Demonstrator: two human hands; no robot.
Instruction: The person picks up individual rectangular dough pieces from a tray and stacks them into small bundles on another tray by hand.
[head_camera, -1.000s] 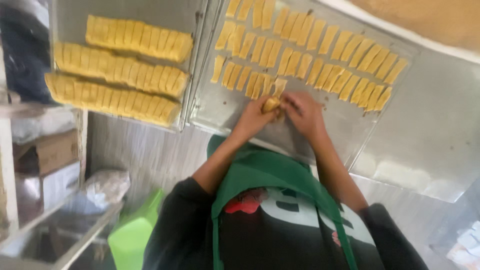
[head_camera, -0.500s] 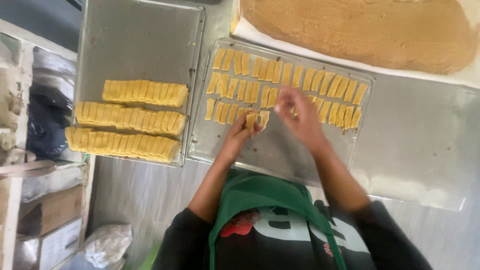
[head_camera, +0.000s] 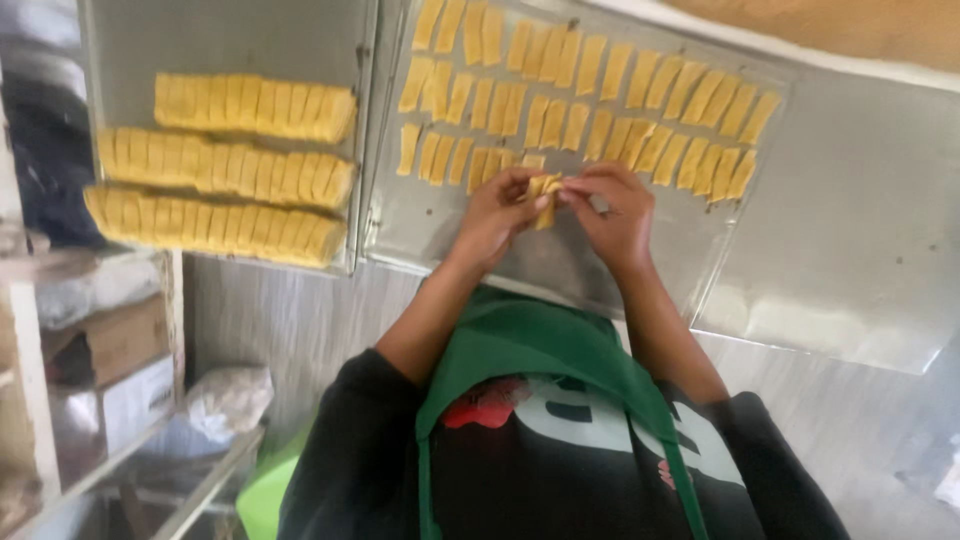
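Hands, left and right, both pinching 1 dough strip above 2 trays.

I see soft, even daylight here, bright but not harsh. The metal tray has a pale shine on its bare part. The whole picture looks a bit blurry. The shelf at the left edge is darker and smeared, and the hands cast almost no shadow.
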